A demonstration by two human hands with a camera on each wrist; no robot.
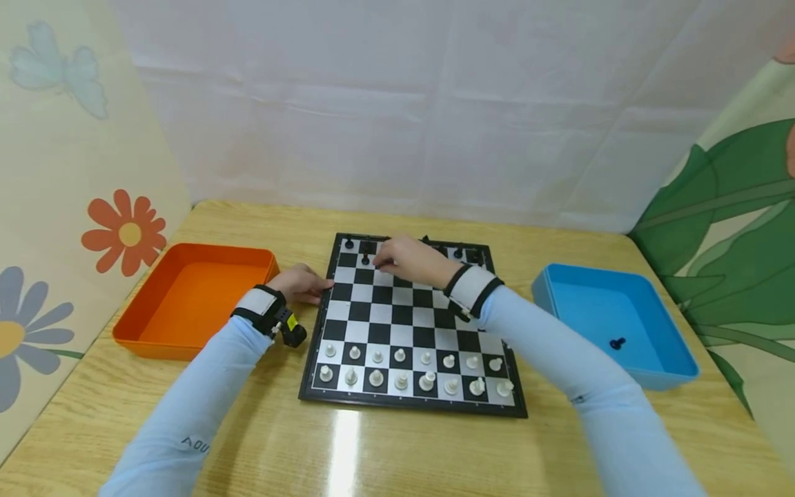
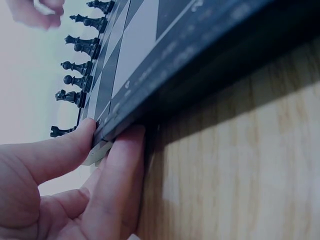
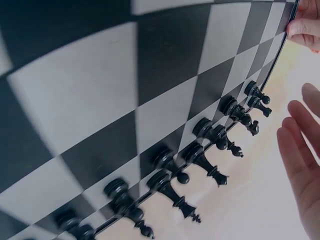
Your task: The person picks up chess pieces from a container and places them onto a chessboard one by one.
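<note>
A black-and-white chessboard (image 1: 402,297) lies in the middle of the wooden table. Two rows of white pieces (image 1: 400,367) stand on its near side. Black pieces (image 3: 210,131) line the far rows. My left hand (image 1: 310,284) holds the board's left edge; in the left wrist view the thumb (image 2: 70,147) lies on top and a finger (image 2: 120,170) presses the rim. My right hand (image 1: 397,259) hovers over the far rows, beside a black pawn (image 1: 365,260). Its fingers (image 3: 300,160) are straight and hold nothing.
An orange tray (image 1: 186,324) stands left of the board. To the right, a blue tray (image 1: 673,366) has one black piece (image 1: 617,343) in it. Patterned walls enclose the table at the back and both sides.
</note>
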